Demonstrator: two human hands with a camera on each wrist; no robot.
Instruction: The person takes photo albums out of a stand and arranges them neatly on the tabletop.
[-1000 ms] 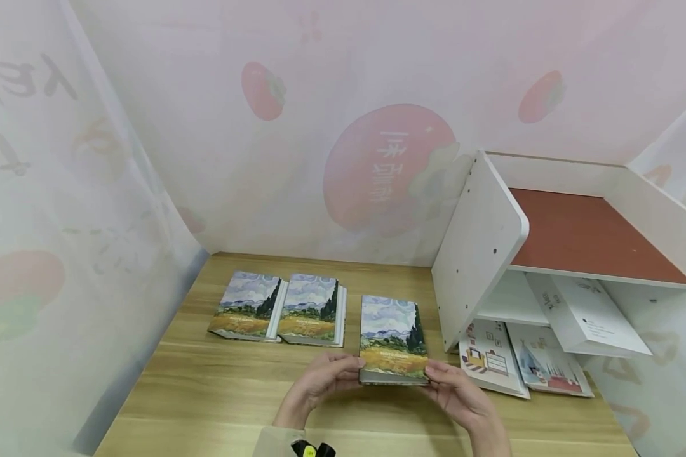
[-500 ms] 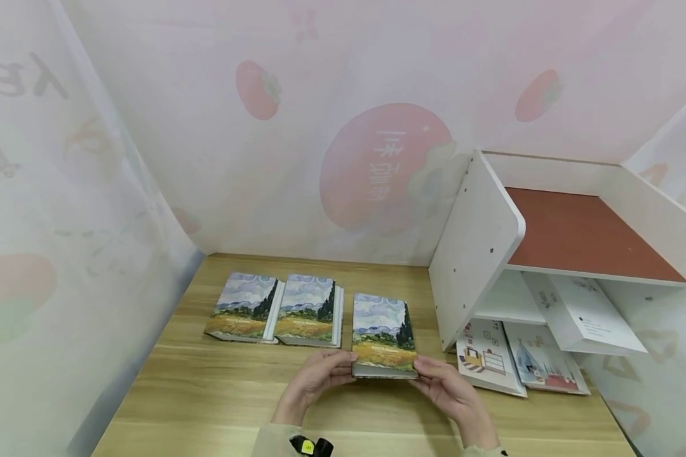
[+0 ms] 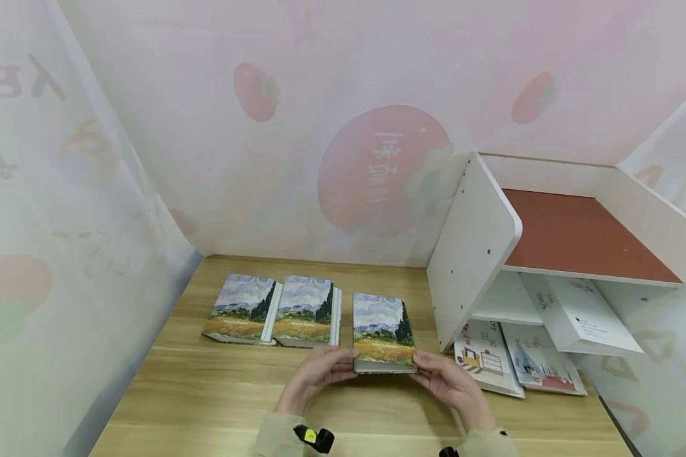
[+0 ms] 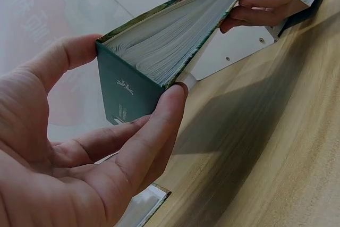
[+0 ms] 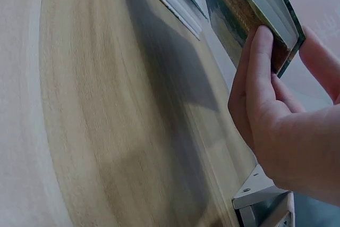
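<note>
Both hands hold a photo album [image 3: 384, 330] with a painted wheat-field landscape cover, raised off the wooden table. My left hand [image 3: 319, 371] grips its left lower edge; in the left wrist view the thumb and fingers of the left hand [image 4: 106, 158] pinch the green spine side. At the opposite lower corner, my right hand [image 3: 448, 381] holds with thumb and fingers, also seen in the right wrist view around the album [image 5: 249, 11]. Two matching albums lie side by side to the left: the outer album [image 3: 241, 308] and the inner album [image 3: 304, 310].
A white shelf unit [image 3: 474, 254] with a red-brown top board stands at the right. Its middle level holds a white binder-like book [image 3: 591, 314]. Below lie two illustrated books, one book [image 3: 488, 355] beside another book [image 3: 543, 358]. A printed curtain [image 3: 320, 146] encloses the wooden table [image 3: 206, 393].
The held album has shifted slightly to the left and away from the person, with both hands keeping their hold. The two lying albums and the shelf stay in place.
</note>
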